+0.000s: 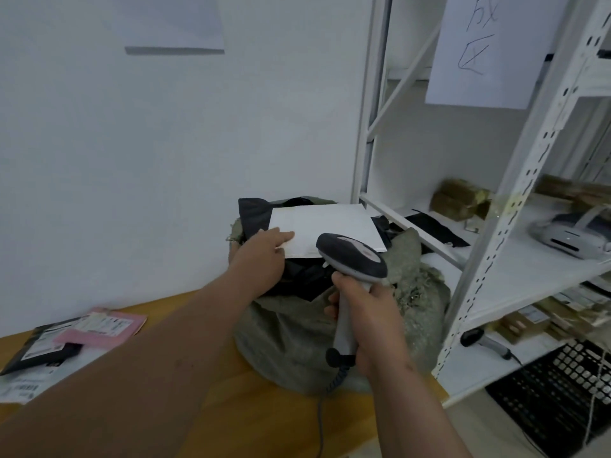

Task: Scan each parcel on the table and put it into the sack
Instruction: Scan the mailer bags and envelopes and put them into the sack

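A grey-green woven sack (291, 345) stands at the table's far right end, its mouth open with dark parcels inside. A flat white parcel (330, 226) lies across the mouth. My left hand (261, 259) holds the parcel's near left corner, fingers on top of it. My right hand (367, 325) grips the handle of a grey and black barcode scanner (353, 256), whose head hovers over the parcel's near edge. On the table at the left lie a pink parcel (105, 325), a black parcel (43, 348) and a white parcel (23, 388).
The wooden table (238, 408) runs along a white wall. A white metal shelf rack (489, 259) stands right of the sack, holding brown packages, a white device and a second scanner (486, 342). A black crate (555, 391) sits on the floor below. The scanner's cable hangs down.
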### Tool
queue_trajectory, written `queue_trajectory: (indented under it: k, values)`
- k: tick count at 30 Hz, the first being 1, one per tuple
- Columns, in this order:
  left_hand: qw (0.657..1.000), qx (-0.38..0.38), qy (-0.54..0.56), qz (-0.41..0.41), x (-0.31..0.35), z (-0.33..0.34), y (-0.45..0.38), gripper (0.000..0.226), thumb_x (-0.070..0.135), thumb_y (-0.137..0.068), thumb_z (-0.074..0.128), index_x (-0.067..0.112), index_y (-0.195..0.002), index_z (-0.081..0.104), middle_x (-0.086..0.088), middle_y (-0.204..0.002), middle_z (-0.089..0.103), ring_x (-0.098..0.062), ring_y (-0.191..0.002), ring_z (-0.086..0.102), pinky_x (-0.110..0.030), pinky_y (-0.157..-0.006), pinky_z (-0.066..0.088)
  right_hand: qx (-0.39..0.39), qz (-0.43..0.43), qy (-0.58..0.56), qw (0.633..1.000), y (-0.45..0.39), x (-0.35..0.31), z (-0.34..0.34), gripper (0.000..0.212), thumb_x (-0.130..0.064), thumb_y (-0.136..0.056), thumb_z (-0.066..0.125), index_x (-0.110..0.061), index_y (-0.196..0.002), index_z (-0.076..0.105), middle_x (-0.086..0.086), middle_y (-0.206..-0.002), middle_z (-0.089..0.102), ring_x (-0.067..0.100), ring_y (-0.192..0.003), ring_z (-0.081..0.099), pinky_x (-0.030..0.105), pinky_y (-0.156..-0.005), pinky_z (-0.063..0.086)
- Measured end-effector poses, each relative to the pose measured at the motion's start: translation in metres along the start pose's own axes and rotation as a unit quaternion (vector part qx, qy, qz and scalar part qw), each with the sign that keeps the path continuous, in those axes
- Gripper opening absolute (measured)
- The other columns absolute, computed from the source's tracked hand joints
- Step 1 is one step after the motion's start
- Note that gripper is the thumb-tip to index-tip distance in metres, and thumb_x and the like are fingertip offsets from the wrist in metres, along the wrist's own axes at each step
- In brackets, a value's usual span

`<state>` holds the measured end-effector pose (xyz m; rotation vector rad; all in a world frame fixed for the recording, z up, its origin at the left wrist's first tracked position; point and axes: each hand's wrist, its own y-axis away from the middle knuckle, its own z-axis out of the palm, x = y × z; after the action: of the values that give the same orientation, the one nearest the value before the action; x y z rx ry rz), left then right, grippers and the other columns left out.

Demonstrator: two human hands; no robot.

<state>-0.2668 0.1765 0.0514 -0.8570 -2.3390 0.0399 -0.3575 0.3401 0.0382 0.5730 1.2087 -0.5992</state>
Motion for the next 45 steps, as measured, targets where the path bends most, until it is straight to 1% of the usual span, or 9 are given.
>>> queue_trajectory:
  k: [4,7,10,14,22,25,32,40,45]
  values:
    - [0.993,0.098,0.038,-0.044,-0.008,-0.014,0.015,0.044,0.011,-0.100,0.038,0.030,-0.137,0.054,0.004,-0.142,0.052,-0.021,-0.131,0.045,-0.049,-0.114,0.027,-0.026,0.007,0.013,1.000,0.009,0.003,0.011,0.009,-0.021,-0.092,0.068,-0.013,-0.096,0.065,0.006,-0.073,0.063,0.017,-0.061,0.061,0.028,-0.060,0.056]
    - [0.990,0.119,0.042,-0.064,-0.027,-0.021,0.029,0.044,0.011,-0.099,0.038,0.029,-0.136,0.054,0.002,-0.140,0.053,-0.020,-0.129,0.046,-0.046,-0.111,0.032,-0.035,0.015,0.022,0.999,0.020,0.006,0.026,0.008,-0.021,-0.092,0.069,-0.015,-0.095,0.064,0.005,-0.072,0.062,0.017,-0.061,0.060,0.030,-0.062,0.056]
    - [0.987,0.131,0.054,-0.081,-0.052,-0.031,0.046,0.045,0.009,-0.097,0.043,0.027,-0.138,0.052,0.004,-0.148,0.045,-0.016,-0.137,0.038,-0.038,-0.115,0.026,-0.045,0.018,0.046,0.998,0.031,0.013,0.047,0.009,-0.023,-0.091,0.069,-0.014,-0.091,0.065,0.003,-0.069,0.061,0.018,-0.062,0.060,0.031,-0.063,0.054]
    - [0.986,0.119,0.024,-0.117,-0.095,-0.048,0.071,0.043,0.014,-0.099,0.044,0.030,-0.139,0.049,0.005,-0.150,0.041,-0.016,-0.138,0.037,-0.041,-0.114,0.027,-0.056,0.029,0.070,0.996,0.048,0.029,0.082,0.012,-0.027,-0.091,0.068,-0.015,-0.091,0.065,0.005,-0.072,0.062,0.019,-0.066,0.061,0.039,-0.071,0.056]
    - [0.976,0.069,-0.029,-0.206,-0.209,-0.102,0.135,0.043,0.026,-0.098,0.046,0.032,-0.141,0.047,0.006,-0.148,0.043,-0.018,-0.134,0.040,-0.043,-0.111,0.031,-0.092,0.063,0.136,0.984,0.089,0.086,0.182,0.027,-0.035,-0.086,0.069,-0.014,-0.071,0.061,0.001,-0.061,0.062,0.020,-0.064,0.061,0.042,-0.071,0.051]
    - [0.965,0.052,-0.034,-0.253,-0.255,-0.118,0.163,0.040,0.035,-0.097,0.046,0.035,-0.138,0.049,0.005,-0.142,0.050,-0.021,-0.128,0.046,-0.043,-0.106,0.037,-0.108,0.084,0.144,0.980,0.107,0.111,0.218,0.023,-0.031,-0.088,0.069,-0.014,-0.073,0.063,-0.001,-0.060,0.061,0.020,-0.064,0.063,0.043,-0.071,0.052]
    - [0.945,0.037,0.011,-0.325,-0.339,-0.137,0.219,0.046,0.029,-0.095,0.051,0.027,-0.141,0.048,0.001,-0.145,0.048,-0.019,-0.126,0.049,-0.042,-0.105,0.042,-0.145,0.122,0.172,0.967,0.128,0.152,0.279,0.017,-0.030,-0.091,0.067,-0.014,-0.087,0.064,0.002,-0.070,0.061,0.017,-0.063,0.061,0.036,-0.067,0.050]
    - [0.921,0.027,0.063,-0.385,-0.395,-0.134,0.218,0.045,0.029,-0.095,0.051,0.025,-0.140,0.048,-0.004,-0.135,0.055,-0.025,-0.113,0.059,-0.044,-0.096,0.050,-0.159,0.146,0.191,0.958,0.099,0.188,0.322,0.016,-0.031,-0.090,0.067,-0.016,-0.088,0.063,0.005,-0.073,0.062,0.020,-0.068,0.062,0.041,-0.074,0.052]
    - [0.908,0.024,0.058,-0.413,-0.430,-0.128,0.190,0.044,0.026,-0.095,0.051,0.023,-0.139,0.049,-0.006,-0.130,0.057,-0.029,-0.108,0.061,-0.042,-0.091,0.052,-0.173,0.175,0.201,0.948,0.059,0.214,0.350,0.019,-0.033,-0.091,0.068,-0.015,-0.087,0.063,0.004,-0.072,0.060,0.019,-0.067,0.061,0.039,-0.071,0.050]
